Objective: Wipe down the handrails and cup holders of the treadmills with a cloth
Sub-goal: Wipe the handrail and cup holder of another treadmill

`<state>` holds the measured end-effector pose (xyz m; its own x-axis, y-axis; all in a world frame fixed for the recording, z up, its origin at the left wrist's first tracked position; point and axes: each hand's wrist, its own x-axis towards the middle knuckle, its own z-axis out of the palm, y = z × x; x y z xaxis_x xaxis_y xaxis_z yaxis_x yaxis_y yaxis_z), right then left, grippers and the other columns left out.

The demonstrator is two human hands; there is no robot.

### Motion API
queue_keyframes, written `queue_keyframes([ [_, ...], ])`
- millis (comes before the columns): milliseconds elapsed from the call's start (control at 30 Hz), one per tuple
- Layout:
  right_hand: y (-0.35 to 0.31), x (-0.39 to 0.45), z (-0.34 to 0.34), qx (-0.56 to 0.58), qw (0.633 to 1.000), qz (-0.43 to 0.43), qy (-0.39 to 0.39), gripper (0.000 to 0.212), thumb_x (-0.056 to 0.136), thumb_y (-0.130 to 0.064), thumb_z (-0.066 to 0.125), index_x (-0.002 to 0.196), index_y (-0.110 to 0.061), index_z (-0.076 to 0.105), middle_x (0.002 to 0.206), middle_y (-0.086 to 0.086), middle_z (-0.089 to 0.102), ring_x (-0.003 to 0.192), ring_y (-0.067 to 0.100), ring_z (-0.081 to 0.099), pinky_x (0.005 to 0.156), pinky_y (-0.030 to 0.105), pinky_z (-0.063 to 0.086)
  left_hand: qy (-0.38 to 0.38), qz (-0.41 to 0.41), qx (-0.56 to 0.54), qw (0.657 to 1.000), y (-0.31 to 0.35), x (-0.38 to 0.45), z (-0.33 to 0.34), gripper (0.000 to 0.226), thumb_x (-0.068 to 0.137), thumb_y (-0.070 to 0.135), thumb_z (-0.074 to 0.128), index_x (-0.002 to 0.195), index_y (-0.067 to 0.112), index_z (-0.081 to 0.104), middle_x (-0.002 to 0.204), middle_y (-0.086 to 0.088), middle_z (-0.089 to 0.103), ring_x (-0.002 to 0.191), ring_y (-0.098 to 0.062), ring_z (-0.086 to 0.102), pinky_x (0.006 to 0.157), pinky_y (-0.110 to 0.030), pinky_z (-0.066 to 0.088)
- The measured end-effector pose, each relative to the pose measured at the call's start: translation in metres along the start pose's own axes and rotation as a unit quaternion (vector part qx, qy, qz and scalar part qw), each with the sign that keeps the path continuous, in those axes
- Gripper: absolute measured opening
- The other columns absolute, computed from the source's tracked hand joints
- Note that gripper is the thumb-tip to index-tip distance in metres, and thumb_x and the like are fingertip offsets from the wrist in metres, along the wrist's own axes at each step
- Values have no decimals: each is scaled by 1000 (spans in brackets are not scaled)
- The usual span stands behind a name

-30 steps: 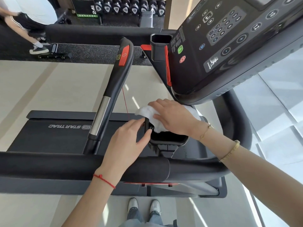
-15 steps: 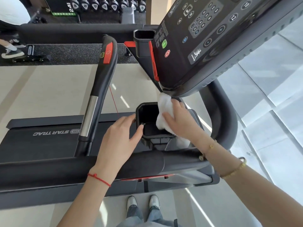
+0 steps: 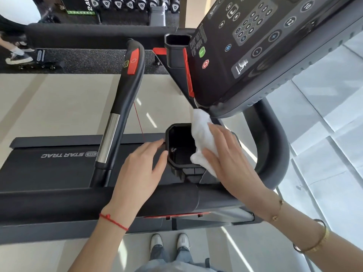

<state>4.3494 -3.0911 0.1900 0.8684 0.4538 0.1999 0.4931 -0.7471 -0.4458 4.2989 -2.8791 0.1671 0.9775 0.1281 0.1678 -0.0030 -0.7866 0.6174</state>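
A black cup holder (image 3: 170, 134) sits below the treadmill console (image 3: 255, 55). My right hand (image 3: 229, 160) lies flat on a white cloth (image 3: 200, 130) and presses it against the holder's right rim and wall; one end of the cloth reaches up to the console's lower edge. My left hand (image 3: 137, 169) touches the holder's outer left wall with straight fingers and thumb. A black handrail (image 3: 125, 99) with a red button and a silver sensor stands to the left. The padded front bar (image 3: 59, 199) runs under both wrists.
A second cup holder (image 3: 177, 41) sits at the console's far side. A curved black rail (image 3: 275, 146) wraps round on the right. The treadmill belt (image 3: 49, 167) lies at the left. Another person's shoe (image 3: 18, 57) and a dumbbell rack (image 3: 127, 4) are far behind.
My right hand has moved the cloth from the holder's top and inside over to its right rim, leaving the opening uncovered. My left hand has stayed at the left wall.
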Motion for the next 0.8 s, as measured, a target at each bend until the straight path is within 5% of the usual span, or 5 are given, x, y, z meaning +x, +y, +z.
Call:
queue_keyframes([
  [100,4,35,-2,-26,989,-137,-57,48,101,-19,49,145,-4,36,149,9,39,138,23,34,117,23,19,-1,-1,12,1000,4,-3,0,41,97,38,48,134,22,57,118,8,65,108,-13,62,90,-34,52],
  [300,-4,99,26,-74,928,-314,-189,43,98,-16,53,139,-7,47,141,9,49,129,28,45,110,40,34,8,-17,31,999,7,-8,1,33,96,38,51,124,24,63,108,7,66,94,-14,63,78,-29,51],
  [633,7,116,19,-19,945,-207,-254,44,104,-32,39,146,-21,34,128,4,48,107,27,54,95,42,41,30,-23,14,999,7,-8,2,40,95,38,54,129,20,61,119,7,65,107,-14,62,93,-37,51],
  [800,15,99,14,-73,971,-140,-178,45,103,-38,38,144,-22,33,113,7,54,100,31,57,89,45,45,30,-17,20,999,9,-8,2,43,96,40,52,134,22,57,121,9,64,112,-9,59,94,-30,50],
])
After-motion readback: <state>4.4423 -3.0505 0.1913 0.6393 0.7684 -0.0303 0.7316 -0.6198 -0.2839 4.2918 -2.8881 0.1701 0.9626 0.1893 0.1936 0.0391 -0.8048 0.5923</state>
